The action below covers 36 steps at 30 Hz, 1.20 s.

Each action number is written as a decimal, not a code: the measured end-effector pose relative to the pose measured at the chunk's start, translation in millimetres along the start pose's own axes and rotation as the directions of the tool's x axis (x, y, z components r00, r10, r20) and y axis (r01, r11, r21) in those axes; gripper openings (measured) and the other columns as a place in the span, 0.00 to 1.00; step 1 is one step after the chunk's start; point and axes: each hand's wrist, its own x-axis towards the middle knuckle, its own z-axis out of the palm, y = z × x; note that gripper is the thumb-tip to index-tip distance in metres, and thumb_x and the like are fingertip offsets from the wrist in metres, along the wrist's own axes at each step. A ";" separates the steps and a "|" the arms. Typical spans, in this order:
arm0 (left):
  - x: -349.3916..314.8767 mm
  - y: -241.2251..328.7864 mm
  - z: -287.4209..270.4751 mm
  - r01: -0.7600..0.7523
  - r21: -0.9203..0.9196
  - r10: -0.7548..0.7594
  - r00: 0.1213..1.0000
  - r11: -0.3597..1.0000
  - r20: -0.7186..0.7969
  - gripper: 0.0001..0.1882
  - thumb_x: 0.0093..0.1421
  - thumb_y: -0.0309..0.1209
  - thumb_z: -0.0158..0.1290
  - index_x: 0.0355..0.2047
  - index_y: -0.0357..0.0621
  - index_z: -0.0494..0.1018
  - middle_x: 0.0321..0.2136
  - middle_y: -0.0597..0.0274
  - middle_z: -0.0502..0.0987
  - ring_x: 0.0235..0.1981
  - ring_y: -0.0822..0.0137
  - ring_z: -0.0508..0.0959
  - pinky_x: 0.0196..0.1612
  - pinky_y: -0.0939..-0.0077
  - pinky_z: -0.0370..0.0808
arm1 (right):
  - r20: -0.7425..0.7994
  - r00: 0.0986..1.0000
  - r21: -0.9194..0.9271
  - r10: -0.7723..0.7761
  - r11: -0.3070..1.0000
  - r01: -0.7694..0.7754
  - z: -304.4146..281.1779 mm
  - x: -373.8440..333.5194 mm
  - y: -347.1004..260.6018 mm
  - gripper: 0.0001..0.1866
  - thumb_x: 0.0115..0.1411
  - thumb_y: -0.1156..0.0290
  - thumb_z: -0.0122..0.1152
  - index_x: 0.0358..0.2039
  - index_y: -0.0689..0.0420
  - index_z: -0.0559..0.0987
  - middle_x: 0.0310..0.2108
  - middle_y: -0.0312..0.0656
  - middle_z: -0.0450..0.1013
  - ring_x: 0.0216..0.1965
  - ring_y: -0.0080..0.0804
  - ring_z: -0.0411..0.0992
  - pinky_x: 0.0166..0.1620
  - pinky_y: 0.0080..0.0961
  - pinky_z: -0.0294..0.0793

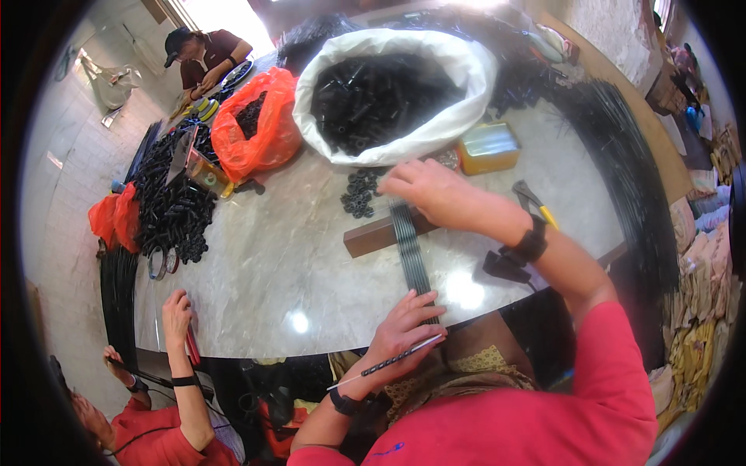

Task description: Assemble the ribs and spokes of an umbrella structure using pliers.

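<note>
My left hand (pixel 402 330) is closed round the near end of a flat bundle of thin dark rods (pixel 412 252). Across that hand and wrist lies a slim rod with a dark twisted-looking middle (pixel 392 359) and pale ends. The bundle runs away from me over a brown block (pixel 371 238) on the table. At its far end is my right hand (pixel 427 194), fingers bent together; whatever they pinch is hidden or too small to name. Just left of those fingertips lies a small heap of black rings (pixel 359 193).
Beyond stand a white sack (pixel 311 136) of black tube pieces and an orange-red bag (pixel 256 144). A yellowish container (pixel 489 149) and yellow-handled cutters (pixel 535 203) lie right. Black parts (pixel 175 186) heap up left. Two co-workers (pixel 167 435) (pixel 214 54) sit around the table.
</note>
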 end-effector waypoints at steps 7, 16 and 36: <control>-5.0 -6.9 6.4 -0.030 -0.051 0.028 0.999 0.998 -0.026 0.08 0.58 0.28 0.62 0.39 0.45 0.80 0.48 0.59 0.79 0.61 0.52 0.72 0.69 0.48 0.59 | 0.140 0.981 0.281 -0.136 0.955 0.093 22.8 -0.6 8.1 0.26 0.47 0.86 0.61 0.48 0.54 0.79 0.50 0.45 0.72 0.54 0.47 0.70 0.56 0.41 0.67; -16.7 95.6 -71.4 -0.097 -0.060 0.098 0.995 0.993 0.012 0.05 0.58 0.23 0.62 0.36 0.42 0.80 0.47 0.55 0.81 0.58 0.50 0.75 0.65 0.50 0.66 | 0.201 0.974 0.266 -0.102 0.963 0.046 -11.2 -21.6 -33.4 0.18 0.51 0.84 0.56 0.43 0.57 0.78 0.42 0.47 0.70 0.45 0.52 0.71 0.49 0.39 0.70; -111.7 117.6 -36.8 -0.012 -0.688 -0.479 0.709 0.726 -0.518 0.09 0.65 0.26 0.58 0.44 0.41 0.73 0.42 0.47 0.81 0.43 0.52 0.82 0.49 0.57 0.80 | 0.879 0.376 0.474 -0.294 0.625 -0.619 -52.9 -158.0 -166.8 0.11 0.61 0.62 0.66 0.36 0.56 0.81 0.26 0.29 0.77 0.28 0.19 0.74 0.30 0.25 0.71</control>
